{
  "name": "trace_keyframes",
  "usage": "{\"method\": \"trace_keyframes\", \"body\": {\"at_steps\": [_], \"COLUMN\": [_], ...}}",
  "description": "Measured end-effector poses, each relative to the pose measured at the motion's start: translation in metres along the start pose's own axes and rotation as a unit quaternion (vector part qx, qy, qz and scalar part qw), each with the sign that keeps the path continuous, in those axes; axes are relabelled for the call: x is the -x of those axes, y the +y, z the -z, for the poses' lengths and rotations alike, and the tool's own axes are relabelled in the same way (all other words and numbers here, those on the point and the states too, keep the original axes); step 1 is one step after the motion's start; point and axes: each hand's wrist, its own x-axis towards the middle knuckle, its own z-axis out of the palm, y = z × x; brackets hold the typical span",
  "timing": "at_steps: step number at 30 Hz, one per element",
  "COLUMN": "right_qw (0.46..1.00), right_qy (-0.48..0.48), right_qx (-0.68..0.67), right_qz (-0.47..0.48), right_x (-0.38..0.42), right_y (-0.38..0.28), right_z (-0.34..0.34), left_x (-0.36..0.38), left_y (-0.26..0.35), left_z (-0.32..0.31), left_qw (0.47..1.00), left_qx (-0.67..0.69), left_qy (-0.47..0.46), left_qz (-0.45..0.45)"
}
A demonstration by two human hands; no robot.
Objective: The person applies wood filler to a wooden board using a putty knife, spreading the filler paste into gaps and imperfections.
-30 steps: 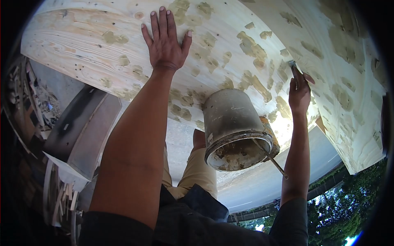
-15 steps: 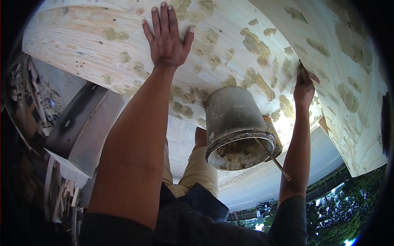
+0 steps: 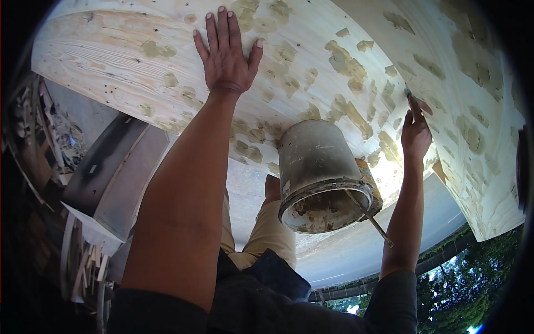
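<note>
My left hand (image 3: 228,64) lies flat with its fingers spread on a pale wooden panel (image 3: 128,33) dotted with brown filler patches. At the right, my right hand (image 3: 416,133) grips a small putty knife (image 3: 413,100), whose tip is at the seam where this panel meets another patched wood surface (image 3: 473,67). Between my arms a dirty grey bucket (image 3: 317,153) stands against the panel, its open mouth toward me and brown residue inside. A thin stick (image 3: 372,220) sticks out of it.
A dark grey box-shaped object (image 3: 108,167) is at the lower left, beside scrap wood strips (image 3: 86,273). Behind the bucket is a brown block (image 3: 370,181). A road (image 3: 334,267) and trees (image 3: 461,289) show beyond.
My right hand has moved slightly down and to the right, and more of the putty knife shows. My left hand stays in place on the panel.
</note>
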Motion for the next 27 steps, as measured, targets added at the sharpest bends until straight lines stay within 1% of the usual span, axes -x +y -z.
{"method": "trace_keyframes", "body": {"at_steps": [1, 6, 8, 9, 11, 13, 15, 16, 17, 21, 23, 24, 26, 27], "right_qw": [0.999, 0.999, 0.995, 0.995, 0.999, 0.998, 0.995, 0.992, 0.986, 0.99, 0.984, 0.984, 0.977, 0.977], "right_qy": [-0.003, -0.03, 0.038, 0.037, -0.043, -0.053, -0.091, -0.117, -0.15, -0.135, -0.135, -0.135, -0.121, -0.12], "right_qx": [0.045, 0.04, -0.07, -0.071, 0.001, -0.009, 0.045, 0.046, 0.028, -0.028, -0.113, -0.114, -0.178, -0.178], "right_qz": [-0.001, -0.019, 0.057, 0.057, 0.021, 0.012, -0.005, -0.027, -0.064, -0.035, -0.036, -0.036, -0.003, -0.004], "right_x": [0.001, 0.008, 0.011, 0.012, 0.012, 0.015, 0.019, 0.024, 0.029, 0.046, 0.045, 0.043, 0.036, 0.033], "right_y": [0.003, -0.001, -0.009, -0.012, -0.023, -0.023, -0.019, -0.016, -0.02, -0.021, -0.028, -0.033, -0.042, -0.046], "right_z": [0.003, 0.015, 0.01, 0.01, 0.017, 0.022, 0.03, 0.034, 0.04, 0.039, 0.044, 0.046, 0.05, 0.053], "left_x": [0.0, 0.0, -0.001, -0.001, 0.0, 0.0, 0.0, -0.001, -0.001, -0.001, -0.001, -0.001, -0.001, -0.001], "left_y": [0.001, 0.002, 0.001, 0.001, 0.001, 0.0, 0.001, 0.002, 0.003, 0.002, 0.002, 0.002, 0.002, 0.002], "left_z": [-0.001, 0.002, 0.002, 0.002, 0.002, 0.001, 0.001, 0.001, 0.001, 0.003, 0.003, 0.003, 0.003, 0.003], "left_qw": [1.0, 1.0, 1.0, 1.0, 1.0, 1.0, 1.0, 1.0, 1.0, 1.0, 1.0, 1.0, 1.0, 1.0], "left_qx": [0.001, -0.001, -0.003, -0.005, -0.006, -0.003, -0.002, -0.002, -0.001, -0.009, -0.009, -0.009, -0.008, -0.008], "left_qy": [-0.002, -0.003, -0.008, -0.009, -0.012, -0.009, -0.01, -0.008, -0.005, -0.012, -0.013, -0.014, -0.015, -0.014], "left_qz": [0.001, 0.003, 0.004, 0.004, 0.002, 0.001, 0.002, 0.004, 0.005, 0.008, 0.006, 0.007, 0.006, 0.007]}}
